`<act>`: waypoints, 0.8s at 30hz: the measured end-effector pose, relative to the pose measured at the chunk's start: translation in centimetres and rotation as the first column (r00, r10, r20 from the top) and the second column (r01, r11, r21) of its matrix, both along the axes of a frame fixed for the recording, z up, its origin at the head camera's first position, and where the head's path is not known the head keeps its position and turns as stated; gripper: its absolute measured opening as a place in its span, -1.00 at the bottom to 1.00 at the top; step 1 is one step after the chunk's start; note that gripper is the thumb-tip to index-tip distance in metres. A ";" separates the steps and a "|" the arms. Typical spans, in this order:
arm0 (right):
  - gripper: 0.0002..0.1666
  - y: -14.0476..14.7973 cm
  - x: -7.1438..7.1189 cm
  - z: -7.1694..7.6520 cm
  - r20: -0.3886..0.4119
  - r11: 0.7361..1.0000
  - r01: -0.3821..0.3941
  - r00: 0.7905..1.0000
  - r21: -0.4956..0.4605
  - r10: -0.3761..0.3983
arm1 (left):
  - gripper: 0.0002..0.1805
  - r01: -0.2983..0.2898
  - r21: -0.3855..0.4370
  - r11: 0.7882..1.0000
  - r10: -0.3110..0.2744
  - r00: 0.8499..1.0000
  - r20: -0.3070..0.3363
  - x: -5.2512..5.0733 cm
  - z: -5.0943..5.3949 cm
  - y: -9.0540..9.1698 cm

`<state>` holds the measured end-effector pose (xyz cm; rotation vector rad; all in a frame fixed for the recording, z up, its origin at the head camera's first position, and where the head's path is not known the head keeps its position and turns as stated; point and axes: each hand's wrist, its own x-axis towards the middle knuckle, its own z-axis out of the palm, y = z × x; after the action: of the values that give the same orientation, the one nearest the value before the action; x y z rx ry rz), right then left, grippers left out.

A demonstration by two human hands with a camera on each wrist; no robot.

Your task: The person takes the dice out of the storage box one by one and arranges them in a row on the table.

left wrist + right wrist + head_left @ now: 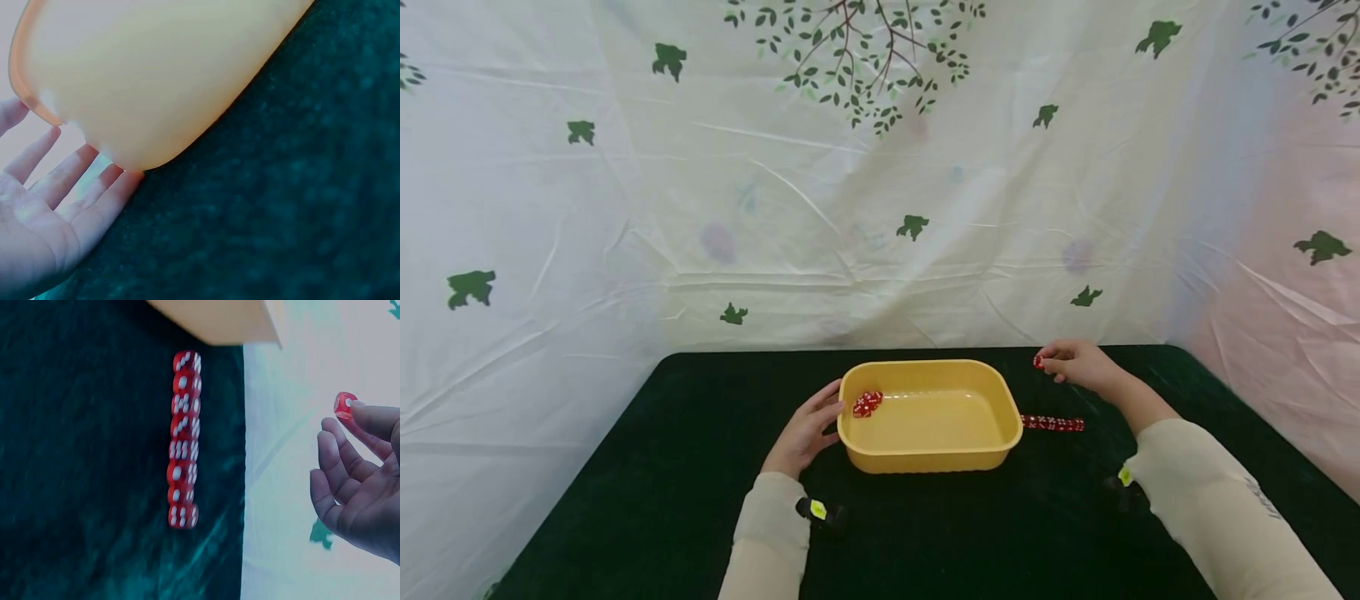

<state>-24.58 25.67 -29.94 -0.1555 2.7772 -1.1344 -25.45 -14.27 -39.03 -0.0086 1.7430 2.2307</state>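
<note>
A yellow rectangular tub (pixel 928 461) stands on the dark green cloth. My left hand (pixel 801 432) is at its left end, with fairly straight, spread fingers touching the outer wall, as the left wrist view also shows. Inside the tub, a small cluster of red dice (pixel 867 404) with white dots lies near the left wall. My right hand (pixel 1081 365) is raised to the right of the tub and pinches one red die (pixel 343 405) between thumb and forefinger. Below that hand, a straight row of several red dice (pixel 184 450) lies on the cloth.
The row of dice begins close by the tub's right side. The green-covered table (pixel 700 467) reaches back to a pale hanging cloth (pixel 790 208) printed with leaves and green shapes. Dark wrist bands with yellow tags (pixel 817 509) sit at both sleeves.
</note>
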 end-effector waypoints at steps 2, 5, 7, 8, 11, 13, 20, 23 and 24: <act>-0.60 0.9 0.3 -0.4 -0.006 1.000 0.014 1.000 -0.005 -0.014 | -0.46 0.002 0.000 1.000 -0.002 1.000 -0.003 0.0 -0.1 0.0; -0.59 2.1 0.7 -1.1 -0.004 0.999 0.035 0.999 -0.022 -0.035 | -0.46 -0.003 0.001 1.000 0.003 1.000 0.000 0.0 -0.1 0.1; -0.58 2.7 1.0 -1.6 0.008 0.998 0.044 0.999 -0.038 -0.044 | -0.45 -0.007 -0.003 1.000 0.007 1.000 0.000 0.0 -0.2 0.1; -0.58 3.0 1.2 -1.8 0.012 0.998 0.046 0.999 -0.043 -0.046 | -0.45 -0.009 -0.004 1.000 0.009 1.000 0.001 0.0 -0.2 0.1; -0.58 3.9 1.7 -2.5 0.022 0.997 0.045 0.999 -0.064 -0.044 | -0.45 -0.011 -0.004 1.000 0.011 1.000 0.009 0.0 -0.3 0.0; -0.59 4.4 2.1 -2.9 0.027 0.996 0.045 0.999 -0.082 -0.043 | -0.46 -0.012 -0.001 1.000 0.012 1.000 0.011 0.0 -0.3 0.0; -0.56 5.7 2.7 -4.2 0.053 0.992 0.054 0.997 -0.115 -0.048 | -0.47 -0.015 -0.017 1.000 0.015 1.000 0.002 0.1 -0.2 0.0; -0.56 6.1 2.9 -4.8 0.077 0.992 0.068 0.995 -0.111 -0.060 | -0.47 -0.014 -0.019 1.000 0.014 1.000 0.003 0.1 -0.2 0.1; -0.56 6.2 3.0 -5.0 0.081 0.991 0.072 0.995 -0.110 -0.063 | -0.47 -0.012 -0.022 1.000 0.012 1.000 0.003 0.0 -0.2 0.1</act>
<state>-21.59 31.85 -34.96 -0.0286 2.6704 -1.2858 -25.40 -14.12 -39.21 -0.0271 1.7709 2.2180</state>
